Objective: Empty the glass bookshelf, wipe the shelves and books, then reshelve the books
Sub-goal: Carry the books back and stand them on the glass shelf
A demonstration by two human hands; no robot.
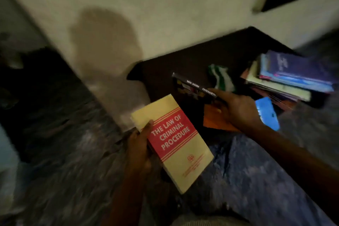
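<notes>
— Which hand has got what, from where you stand?

— The left hand (139, 145) grips the law book (174, 143), thumb curled over the cover's near-left edge and fingers underneath. The book slopes away from that hand, its long side running forward and to the left.

— And the other?

— The right hand (236, 108) is out over the dark table (183, 60). It holds the chemistry book (194, 86) by its near end, fingers over the spine. I think the thumb is tucked below, but the blur makes that hard to swear to.

— How does that book lie?

— It is up on edge with the spine on top, stretching straight away from the fingertips, forward and leftward. An orange book (214, 121) lies flat right under the palm.

— Where's the cloth, if wiping comes next?

— The green-and-white cloth (222, 77) is just beyond the right hand's knuckles, slightly to their right. The stack of books (286, 79) sits farther right of that hand, with something blue (267, 113) beside the wrist.

— So the right hand is nearer?

— By far. The left hand is back from the table, full of law book. I'd guess the right must let go of the chemistry book before it can reach the cloth.
</notes>
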